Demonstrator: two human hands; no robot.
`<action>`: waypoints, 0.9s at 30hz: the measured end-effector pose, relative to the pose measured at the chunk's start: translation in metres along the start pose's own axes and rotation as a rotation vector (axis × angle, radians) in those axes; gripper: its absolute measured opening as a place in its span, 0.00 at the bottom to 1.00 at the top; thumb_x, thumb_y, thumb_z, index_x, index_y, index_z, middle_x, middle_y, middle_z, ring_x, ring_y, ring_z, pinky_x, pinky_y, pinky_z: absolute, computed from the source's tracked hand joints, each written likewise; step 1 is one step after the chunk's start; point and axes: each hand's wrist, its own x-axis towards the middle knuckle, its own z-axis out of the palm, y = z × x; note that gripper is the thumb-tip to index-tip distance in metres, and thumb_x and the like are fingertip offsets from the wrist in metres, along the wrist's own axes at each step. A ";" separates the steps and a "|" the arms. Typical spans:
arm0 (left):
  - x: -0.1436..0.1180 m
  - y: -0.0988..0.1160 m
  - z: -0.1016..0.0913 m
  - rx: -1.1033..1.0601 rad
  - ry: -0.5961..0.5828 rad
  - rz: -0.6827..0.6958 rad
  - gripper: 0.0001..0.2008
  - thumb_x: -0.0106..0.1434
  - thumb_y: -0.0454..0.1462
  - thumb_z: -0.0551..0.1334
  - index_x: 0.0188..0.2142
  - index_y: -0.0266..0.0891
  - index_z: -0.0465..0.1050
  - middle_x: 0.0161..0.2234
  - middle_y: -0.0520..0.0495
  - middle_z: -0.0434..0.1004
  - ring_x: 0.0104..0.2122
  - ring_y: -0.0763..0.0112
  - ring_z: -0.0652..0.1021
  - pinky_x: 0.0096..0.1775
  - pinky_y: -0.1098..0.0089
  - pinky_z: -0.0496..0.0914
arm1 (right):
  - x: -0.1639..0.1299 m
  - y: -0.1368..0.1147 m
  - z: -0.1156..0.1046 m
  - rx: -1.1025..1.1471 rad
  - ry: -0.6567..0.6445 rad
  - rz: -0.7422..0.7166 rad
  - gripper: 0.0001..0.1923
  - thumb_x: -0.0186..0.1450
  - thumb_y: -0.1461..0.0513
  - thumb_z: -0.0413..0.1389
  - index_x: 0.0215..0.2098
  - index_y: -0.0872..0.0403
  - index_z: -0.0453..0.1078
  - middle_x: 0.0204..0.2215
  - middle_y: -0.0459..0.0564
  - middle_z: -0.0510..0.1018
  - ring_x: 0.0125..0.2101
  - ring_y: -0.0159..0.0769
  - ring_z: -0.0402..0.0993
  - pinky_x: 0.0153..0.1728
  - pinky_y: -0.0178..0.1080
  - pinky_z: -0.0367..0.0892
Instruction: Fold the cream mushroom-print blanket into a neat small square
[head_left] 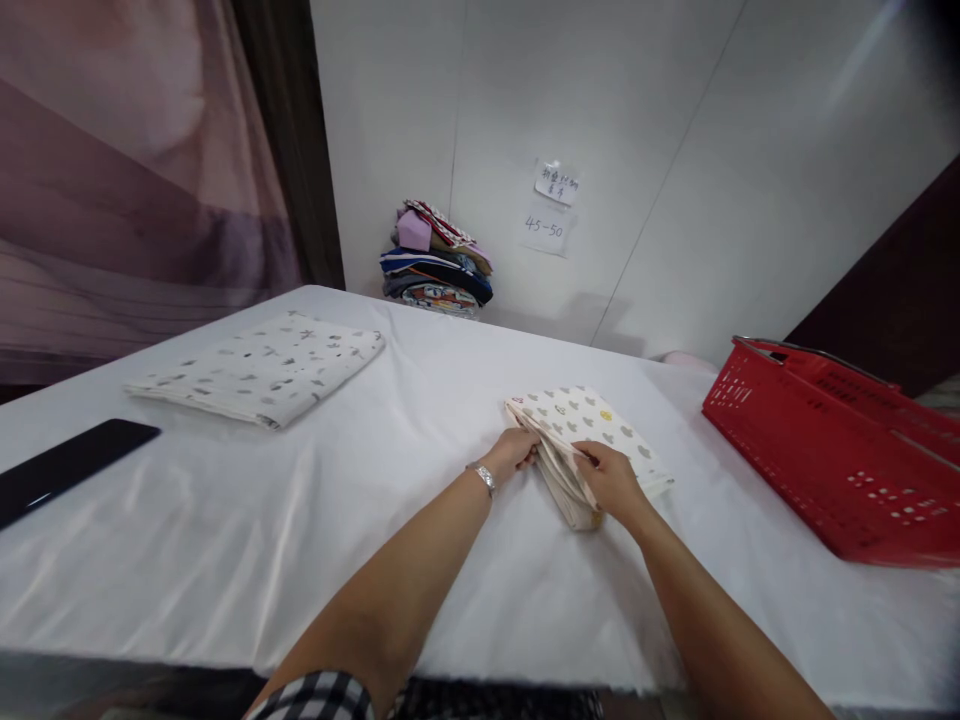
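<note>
A folded cream cloth [592,415] with grey mouse-head shapes and a few yellow and red marks lies right of the table's middle. Its near edge is lifted, and the layers show there. My left hand [516,450], with a silver bracelet at the wrist, is closed on the cloth's left corner. Closed on the near edge farther right is my right hand [609,478], thumb and fingers pinching the upper layers. Part of the left fingers is hidden in the fold.
A white-covered table [420,470] carries a folded leaf-print cloth [270,365] at left and a black flat object [82,465] near the left edge. At right stands a red plastic basket [832,450]. Folded fabrics [439,262] are stacked beyond the table, against the wall with paper notes [549,228].
</note>
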 end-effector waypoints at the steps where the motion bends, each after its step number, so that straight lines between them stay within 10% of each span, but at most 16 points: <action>1: -0.001 0.000 0.000 -0.015 -0.010 0.008 0.04 0.55 0.34 0.59 0.26 0.36 0.66 0.15 0.56 0.63 0.13 0.81 0.63 0.15 0.77 0.45 | 0.000 0.002 0.000 0.020 0.021 0.009 0.17 0.60 0.57 0.47 0.41 0.51 0.74 0.32 0.48 0.79 0.33 0.38 0.73 0.36 0.39 0.67; 20: -0.001 0.003 -0.001 -0.105 -0.025 -0.048 0.04 0.55 0.34 0.59 0.27 0.35 0.65 0.18 0.53 0.67 0.15 0.81 0.65 0.16 0.77 0.46 | 0.004 0.004 -0.009 0.157 -0.210 0.126 0.21 0.60 0.51 0.49 0.43 0.52 0.73 0.30 0.46 0.78 0.28 0.36 0.73 0.30 0.37 0.68; 27: 0.003 0.000 0.003 -0.073 0.051 0.019 0.07 0.54 0.35 0.62 0.25 0.36 0.65 0.13 0.57 0.57 0.14 0.80 0.59 0.17 0.75 0.48 | 0.058 0.054 -0.017 -0.199 0.055 0.022 0.23 0.62 0.53 0.48 0.51 0.55 0.67 0.53 0.55 0.68 0.53 0.42 0.62 0.50 0.43 0.62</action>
